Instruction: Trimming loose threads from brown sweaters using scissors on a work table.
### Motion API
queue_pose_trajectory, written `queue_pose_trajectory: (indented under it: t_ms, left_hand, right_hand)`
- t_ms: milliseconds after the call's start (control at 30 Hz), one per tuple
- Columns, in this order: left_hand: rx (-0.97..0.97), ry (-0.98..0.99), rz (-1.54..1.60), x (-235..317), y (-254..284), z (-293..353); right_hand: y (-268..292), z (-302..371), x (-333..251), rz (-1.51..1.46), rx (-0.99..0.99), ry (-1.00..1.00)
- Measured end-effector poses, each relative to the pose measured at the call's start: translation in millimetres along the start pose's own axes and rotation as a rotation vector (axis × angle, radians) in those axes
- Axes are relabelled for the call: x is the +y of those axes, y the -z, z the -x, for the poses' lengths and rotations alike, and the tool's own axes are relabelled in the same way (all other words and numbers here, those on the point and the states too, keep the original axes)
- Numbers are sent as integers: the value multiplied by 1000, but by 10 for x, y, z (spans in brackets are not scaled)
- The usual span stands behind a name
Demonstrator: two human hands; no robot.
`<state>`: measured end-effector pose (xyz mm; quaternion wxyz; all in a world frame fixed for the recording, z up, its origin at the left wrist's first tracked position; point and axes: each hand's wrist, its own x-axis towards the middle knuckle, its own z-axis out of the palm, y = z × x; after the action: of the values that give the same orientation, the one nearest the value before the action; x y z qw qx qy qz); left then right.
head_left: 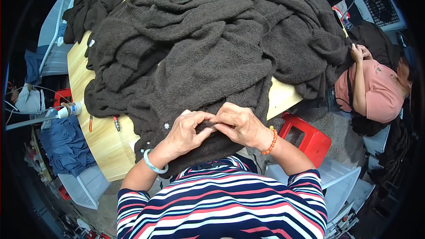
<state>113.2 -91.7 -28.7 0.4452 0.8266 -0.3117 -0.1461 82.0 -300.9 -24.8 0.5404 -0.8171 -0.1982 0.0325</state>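
Observation:
A dark brown knit garment is spread in thick folds over the pale wooden table and hangs over its near edge. My left hand pinches a bit of the knit between thumb and fingers. Right beside it, my right hand grips the same fold, and the fingertips of both hands nearly meet. Anything small between the fingertips is hidden. A sparkly flower-shaped button sits on the knit just left of my left hand.
A red-handled tool and an orange pen-like stick lie at the table's left. Blue cloth is heaped beyond that edge. To the right are a red stool and a seated co-worker in a pink shirt handling dark cloth.

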Motion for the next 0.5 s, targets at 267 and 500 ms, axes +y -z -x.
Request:
queue_pose_trajectory:
  t_ms: [267, 500]
  left_hand:
    - [-15, 31, -180, 2, -33, 0]
    - [80, -47, -486, -54, -120, -6]
  right_hand:
    - [3, 42, -45, 270, -21, 19]
    - [-87, 39, -52, 351, -11, 139]
